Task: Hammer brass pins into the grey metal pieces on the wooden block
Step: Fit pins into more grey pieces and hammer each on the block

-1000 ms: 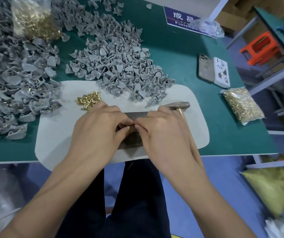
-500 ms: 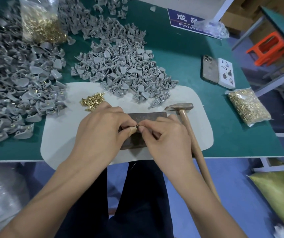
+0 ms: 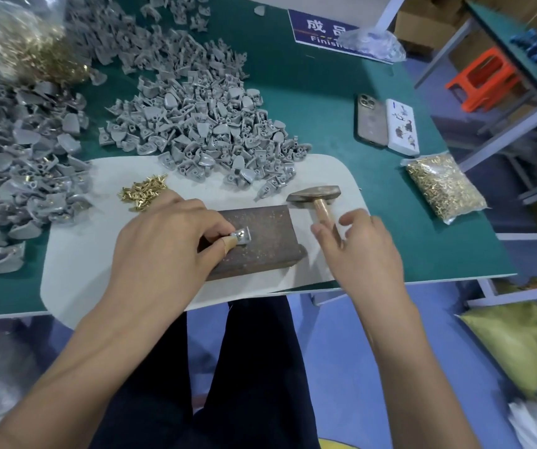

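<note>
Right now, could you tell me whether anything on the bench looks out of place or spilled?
Nothing looks damaged. The oddities are minor: grey pieces from the central heap spill onto the white mat, and loose brass pins lie there unbagged. The left hand pinches one grey piece on the block; the open right hand hovers over the hammer handle.

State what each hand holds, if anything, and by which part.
The left hand pinches a grey metal piece by its near end on the block. The right hand holds nothing, fingers spread over the hammer handle.
</note>
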### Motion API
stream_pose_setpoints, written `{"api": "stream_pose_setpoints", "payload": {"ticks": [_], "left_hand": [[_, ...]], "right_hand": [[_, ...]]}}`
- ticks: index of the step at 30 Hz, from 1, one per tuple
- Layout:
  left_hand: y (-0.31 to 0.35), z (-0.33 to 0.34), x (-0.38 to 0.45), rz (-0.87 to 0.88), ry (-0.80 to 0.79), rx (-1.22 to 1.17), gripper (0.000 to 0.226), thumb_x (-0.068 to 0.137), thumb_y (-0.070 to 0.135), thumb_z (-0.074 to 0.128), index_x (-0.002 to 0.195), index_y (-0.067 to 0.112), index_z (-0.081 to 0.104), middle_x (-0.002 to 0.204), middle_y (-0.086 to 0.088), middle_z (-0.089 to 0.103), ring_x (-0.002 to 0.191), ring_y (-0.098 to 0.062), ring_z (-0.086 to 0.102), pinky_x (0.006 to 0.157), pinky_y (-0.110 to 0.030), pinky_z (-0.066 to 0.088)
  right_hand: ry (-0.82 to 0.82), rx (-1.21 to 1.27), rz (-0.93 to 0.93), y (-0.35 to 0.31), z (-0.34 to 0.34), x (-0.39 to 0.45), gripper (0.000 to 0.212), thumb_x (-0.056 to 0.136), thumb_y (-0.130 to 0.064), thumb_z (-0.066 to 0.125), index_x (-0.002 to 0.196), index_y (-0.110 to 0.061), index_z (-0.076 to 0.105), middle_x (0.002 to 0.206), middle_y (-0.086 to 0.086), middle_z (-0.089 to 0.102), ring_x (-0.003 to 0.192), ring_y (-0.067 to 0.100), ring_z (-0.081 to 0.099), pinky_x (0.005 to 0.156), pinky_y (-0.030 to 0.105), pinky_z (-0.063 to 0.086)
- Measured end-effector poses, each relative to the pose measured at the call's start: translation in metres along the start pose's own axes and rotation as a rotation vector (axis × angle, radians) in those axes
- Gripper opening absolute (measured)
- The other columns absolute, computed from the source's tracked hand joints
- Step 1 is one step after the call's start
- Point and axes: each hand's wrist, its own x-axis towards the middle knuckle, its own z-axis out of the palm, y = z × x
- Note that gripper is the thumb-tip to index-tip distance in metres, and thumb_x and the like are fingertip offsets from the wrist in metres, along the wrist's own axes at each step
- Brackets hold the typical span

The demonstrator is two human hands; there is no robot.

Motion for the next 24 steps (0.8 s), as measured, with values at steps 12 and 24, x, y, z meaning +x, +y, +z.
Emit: {"api": "stream_pose_setpoints", "payload": {"ticks": [12, 24], "left_hand": [[-0.001, 0.002, -0.003, 0.001, 0.015, -0.015, 0.004, 0.082, 0.042, 0.073, 0.084, 0.038, 0.072, 0.077, 0.015, 0.056, 0.086, -0.008, 0.044, 0.056, -0.026, 0.034], [-0.002, 0.000, 0.002, 0.049, 0.005, -0.005, 0.004, 0.082, 0.038, 0.076, 0.080, 0.036, 0.072, 0.074, 0.014, 0.058, 0.086, -0.014, 0.047, 0.060, -0.031, 0.039]], "right_hand": [[-0.016, 0.506, -0.368, -0.005, -0.037, -0.023, 0.024, 0.109, -0.039, 0.039, 0.112, -0.031, 0.062, 0.068, -0.017, 0.055, 0.060, 0.011, 0.049, 0.056, 0.020, 0.037], [0.008, 0.528, -0.521, -0.015, -0.033, -0.056, 0.033, 0.110, -0.038, 0.042, 0.139, -0.036, 0.057, 0.078, -0.021, 0.056, 0.066, 0.013, 0.047, 0.063, 0.017, 0.040]]}}
